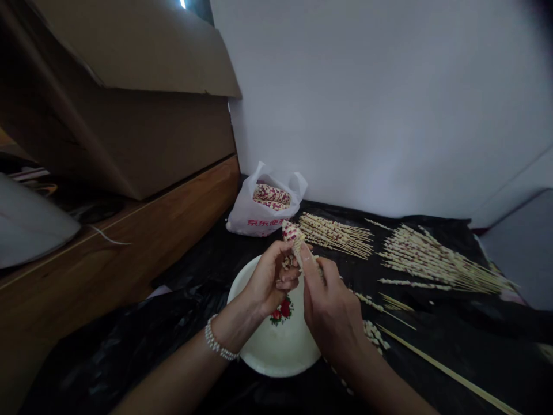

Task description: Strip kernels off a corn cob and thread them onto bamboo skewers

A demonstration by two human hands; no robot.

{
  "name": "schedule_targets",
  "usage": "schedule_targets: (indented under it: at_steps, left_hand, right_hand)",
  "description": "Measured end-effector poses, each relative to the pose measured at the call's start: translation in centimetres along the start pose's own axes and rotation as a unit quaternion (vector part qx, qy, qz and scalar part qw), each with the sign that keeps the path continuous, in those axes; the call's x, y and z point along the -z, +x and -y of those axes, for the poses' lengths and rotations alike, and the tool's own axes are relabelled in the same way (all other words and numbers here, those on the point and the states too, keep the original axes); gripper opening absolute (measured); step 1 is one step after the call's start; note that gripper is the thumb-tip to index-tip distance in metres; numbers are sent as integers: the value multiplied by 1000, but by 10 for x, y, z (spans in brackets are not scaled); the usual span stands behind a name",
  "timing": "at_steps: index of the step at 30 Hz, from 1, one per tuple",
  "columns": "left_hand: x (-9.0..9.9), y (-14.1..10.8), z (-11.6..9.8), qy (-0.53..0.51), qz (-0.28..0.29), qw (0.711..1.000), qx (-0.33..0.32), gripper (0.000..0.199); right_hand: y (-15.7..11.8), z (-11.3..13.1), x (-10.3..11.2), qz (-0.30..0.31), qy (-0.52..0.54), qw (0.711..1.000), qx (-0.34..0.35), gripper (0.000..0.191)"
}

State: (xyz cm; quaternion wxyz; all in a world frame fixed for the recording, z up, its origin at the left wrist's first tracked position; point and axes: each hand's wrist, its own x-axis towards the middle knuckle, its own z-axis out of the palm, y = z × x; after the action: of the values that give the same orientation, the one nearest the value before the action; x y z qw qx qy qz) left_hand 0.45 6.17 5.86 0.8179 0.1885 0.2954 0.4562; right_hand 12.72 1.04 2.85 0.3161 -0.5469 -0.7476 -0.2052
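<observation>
Over a white bowl (280,351) with a red flower print, both my hands are closed around a corn cob (291,231) with cream and dark red kernels. My left hand (265,282) grips it from the left, and several loose kernels (288,263) show by its curled fingers. On the cob's right side, the thumb of my right hand (330,300) lies along it, pressing near a stripped patch. The lower end of the cob is hidden by my fingers. A beaded bracelet (215,344) circles my left wrist.
Behind the bowl stands a white plastic bag (239,214) holding more cobs (272,195). Kernel-threaded skewers lie in a middle bundle (334,233) and a right bundle (436,259). Bare sticks (444,369) and loose kernels (375,335) rest on black plastic. A cardboard box (164,138) stands left.
</observation>
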Motion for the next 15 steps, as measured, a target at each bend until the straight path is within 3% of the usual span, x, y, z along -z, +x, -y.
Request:
schedule_targets:
  at_steps: [10,15]
  left_hand:
    - [3,1,4,4,10,1000,-6,11]
    - [-2,0,1,41,-6,999,-26,17]
  right_hand:
    - [-2,-2,-3,3,21,1000,-7,49]
    - [1,-3,1,49,87,994,-42,53]
